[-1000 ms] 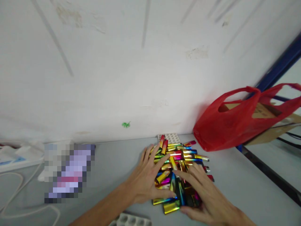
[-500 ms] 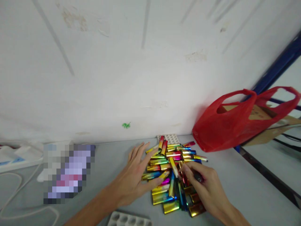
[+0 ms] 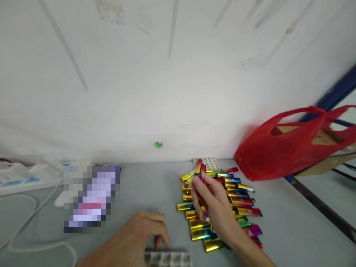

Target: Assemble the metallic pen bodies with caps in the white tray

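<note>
My right hand (image 3: 213,200) is closed around shiny metallic lighters (image 3: 198,175), held above the pile. A purple part shows by the fingertips; how many it grips is hidden. Under and around that hand lies a pile of flat lighters (image 3: 204,233), in gold, red, blue, green and purple. At the lower edge, my left hand (image 3: 144,230) hovers at a grey tray (image 3: 168,257) with rows of round cells. Its fingers are loosely bent and apart, with the tips at the tray's far edge; whether they touch it cannot be told.
A white grid tray (image 3: 210,163) lies behind the pile, against the wall. On the right stands a red bag (image 3: 272,155) with cardboard inside. A blurred-out phone-like item (image 3: 96,196), a power strip (image 3: 30,176) and white cables (image 3: 33,250) occupy the left side.
My left hand has left the pile and come down to the grey tray. My right hand has shifted left and up over the pile with lighters. The view has turned slightly left.
</note>
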Available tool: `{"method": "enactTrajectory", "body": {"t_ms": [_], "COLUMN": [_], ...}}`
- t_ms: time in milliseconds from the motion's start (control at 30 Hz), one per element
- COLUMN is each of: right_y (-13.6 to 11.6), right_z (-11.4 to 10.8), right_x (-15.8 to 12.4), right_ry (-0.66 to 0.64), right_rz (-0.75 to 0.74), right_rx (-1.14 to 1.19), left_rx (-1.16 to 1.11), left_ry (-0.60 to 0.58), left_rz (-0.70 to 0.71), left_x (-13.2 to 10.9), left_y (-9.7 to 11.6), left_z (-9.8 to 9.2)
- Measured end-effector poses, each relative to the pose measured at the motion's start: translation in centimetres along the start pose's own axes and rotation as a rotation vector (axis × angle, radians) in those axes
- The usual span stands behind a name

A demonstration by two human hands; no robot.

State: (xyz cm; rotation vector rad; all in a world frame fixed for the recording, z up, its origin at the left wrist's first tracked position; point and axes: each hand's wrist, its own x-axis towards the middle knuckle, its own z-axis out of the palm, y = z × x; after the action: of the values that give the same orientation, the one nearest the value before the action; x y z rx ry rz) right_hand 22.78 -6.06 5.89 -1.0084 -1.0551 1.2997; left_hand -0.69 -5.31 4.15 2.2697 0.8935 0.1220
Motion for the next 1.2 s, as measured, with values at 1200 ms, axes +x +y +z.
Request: {"method": "enactTrajectory", "body": {"t_ms": [1200], "right_y": [3.5], "right_z": [0.7], "right_x": [-2.8], "right_ry": [-0.43], "right_rz": [0.33], "right_rx": [0.551], "left_rx": [-0.029], "left_ry": [0.109], "left_rz": [0.007], "left_x": [1.0], "left_y": [0.6], "left_z": [1.6]}}
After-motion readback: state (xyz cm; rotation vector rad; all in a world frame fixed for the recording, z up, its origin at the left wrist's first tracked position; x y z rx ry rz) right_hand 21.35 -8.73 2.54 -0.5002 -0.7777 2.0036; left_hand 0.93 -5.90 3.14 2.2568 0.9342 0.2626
